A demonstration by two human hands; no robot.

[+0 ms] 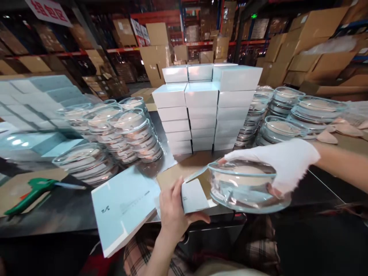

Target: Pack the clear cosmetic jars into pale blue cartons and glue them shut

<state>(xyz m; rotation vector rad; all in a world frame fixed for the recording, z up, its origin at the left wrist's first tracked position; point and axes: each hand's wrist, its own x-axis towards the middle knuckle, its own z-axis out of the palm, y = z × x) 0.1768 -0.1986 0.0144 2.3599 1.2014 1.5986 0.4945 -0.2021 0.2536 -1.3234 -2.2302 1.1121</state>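
My left hand (175, 211) is bare and closed around a small white box (194, 196) with faint print on its side. A white glove covers part of my right hand (278, 165), which grips a round clear glass dish (244, 189) by its rim, tilted slightly above the table edge. Left of my left hand lies a flat light-blue box (125, 207) with a handwritten mark on it. A brown cardboard sheet (184, 168) lies behind the small box, partly covered by it.
White boxes (201, 111) stand stacked at the middle back. Stacks of glass dishes (132, 130) rise at left, with more glass dishes (284, 128) at right. A green glue gun (37, 191) lies on the dark table (66, 218). Warehouse shelves (161, 17) with cartons fill the background.
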